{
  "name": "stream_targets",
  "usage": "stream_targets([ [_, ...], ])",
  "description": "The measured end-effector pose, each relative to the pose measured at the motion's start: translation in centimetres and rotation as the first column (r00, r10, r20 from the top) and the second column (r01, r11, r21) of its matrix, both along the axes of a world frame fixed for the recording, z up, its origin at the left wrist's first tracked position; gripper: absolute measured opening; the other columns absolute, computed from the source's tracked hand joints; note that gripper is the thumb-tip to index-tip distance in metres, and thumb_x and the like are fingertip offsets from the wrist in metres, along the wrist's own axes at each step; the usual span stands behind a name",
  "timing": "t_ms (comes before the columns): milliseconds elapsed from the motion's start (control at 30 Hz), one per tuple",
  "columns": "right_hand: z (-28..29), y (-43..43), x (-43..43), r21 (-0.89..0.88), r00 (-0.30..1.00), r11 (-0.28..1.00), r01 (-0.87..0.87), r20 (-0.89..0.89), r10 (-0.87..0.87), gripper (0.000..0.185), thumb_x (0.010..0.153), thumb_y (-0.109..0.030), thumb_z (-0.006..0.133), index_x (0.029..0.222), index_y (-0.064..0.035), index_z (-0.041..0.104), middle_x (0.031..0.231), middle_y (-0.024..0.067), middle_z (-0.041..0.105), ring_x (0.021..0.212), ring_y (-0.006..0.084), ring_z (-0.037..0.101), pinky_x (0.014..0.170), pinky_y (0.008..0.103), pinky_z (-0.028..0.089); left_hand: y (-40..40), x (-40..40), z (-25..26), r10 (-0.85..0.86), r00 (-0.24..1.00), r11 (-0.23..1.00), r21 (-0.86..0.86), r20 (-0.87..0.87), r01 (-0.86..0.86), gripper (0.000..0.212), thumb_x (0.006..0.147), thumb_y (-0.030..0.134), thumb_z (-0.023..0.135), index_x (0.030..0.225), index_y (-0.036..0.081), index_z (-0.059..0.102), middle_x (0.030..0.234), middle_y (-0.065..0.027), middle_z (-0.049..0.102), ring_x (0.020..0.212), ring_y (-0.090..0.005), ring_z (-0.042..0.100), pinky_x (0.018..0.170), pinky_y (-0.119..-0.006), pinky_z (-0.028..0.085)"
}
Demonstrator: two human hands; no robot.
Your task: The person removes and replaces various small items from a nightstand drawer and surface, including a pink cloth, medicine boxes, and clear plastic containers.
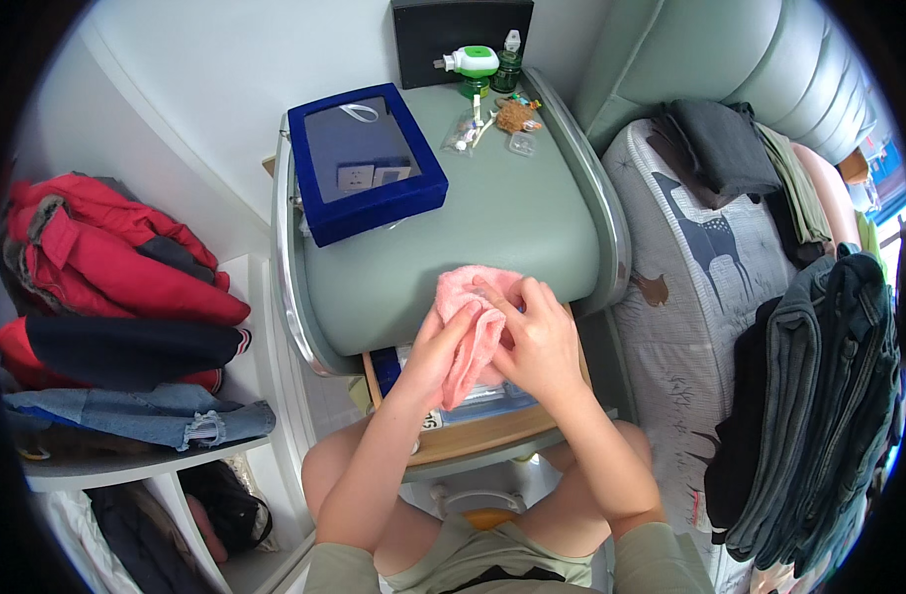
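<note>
A pink terry cloth is bunched between both of my hands. My left hand grips its left side, the thumb pressed on a fold. My right hand holds the other side, with the index finger pushing into the top of the cloth. Whether something is wrapped inside cannot be told. Below the hands, a wooden drawer is pulled out over my lap, with clear and blue plastic items partly hidden by the cloth. Behind it stands a green padded nightstand with chrome trim.
On the nightstand lie a blue velvet box with a clear lid, a plug-in liquid vaporizer, a green bottle and a brown fuzzy ornament. Shelves with a red jacket flank the left; folded jeans lie on the bed.
</note>
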State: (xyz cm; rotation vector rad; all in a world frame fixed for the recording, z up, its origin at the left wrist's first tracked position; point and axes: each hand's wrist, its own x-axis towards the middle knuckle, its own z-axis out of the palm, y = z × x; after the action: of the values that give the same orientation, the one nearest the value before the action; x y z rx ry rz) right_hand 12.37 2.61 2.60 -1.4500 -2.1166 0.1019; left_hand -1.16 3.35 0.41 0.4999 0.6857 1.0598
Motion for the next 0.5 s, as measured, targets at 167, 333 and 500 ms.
stream_targets([
  [167,0.0,0.1,0.3,0.028,0.998,0.999,-0.029,0.056,0.028,0.05,0.067,-0.028,0.063,0.114,-0.0119,0.057,0.095,0.0092,0.05,0.08,0.0243,0.051,0.069,0.0345,0.044,1.1,0.7,-1.4,0.062,0.985,0.993,0.105,-0.16,-0.045,0.025,0.091,0.019,0.044,0.11,0.002,0.046,0.095,-0.0074,0.057,0.084,-0.0105,0.058,0.068,-0.023,0.049],
  [333,-0.7,0.0,0.8,-0.051,0.987,0.992,-0.115,0.11,0.12,0.054,0.069,-0.031,0.061,0.118,-0.0101,0.052,0.107,0.0113,0.051,0.089,0.0262,0.053,0.073,0.036,0.044,1.2,1.2,-1.6,0.072,0.986,0.997,0.046,-0.148,-0.066,0.026,0.089,0.028,0.043,0.099,0.005,0.049,0.086,-0.006,0.056,0.077,-0.0105,0.057,0.063,-0.023,0.048],
  [500,-0.5,-0.1,0.9,-0.127,0.982,0.982,-0.142,-0.14,0.124,0.047,0.074,-0.027,0.057,0.118,-0.0095,0.052,0.112,0.0119,0.052,0.092,0.0286,0.055,0.078,0.0382,0.045,1.2,1.0,-1.6,0.122,0.993,0.991,-0.058,-0.003,-0.122,0.022,0.091,0.028,0.041,0.096,0.009,0.049,0.088,-0.005,0.057,0.078,-0.0149,0.058,0.069,-0.029,0.049],
])
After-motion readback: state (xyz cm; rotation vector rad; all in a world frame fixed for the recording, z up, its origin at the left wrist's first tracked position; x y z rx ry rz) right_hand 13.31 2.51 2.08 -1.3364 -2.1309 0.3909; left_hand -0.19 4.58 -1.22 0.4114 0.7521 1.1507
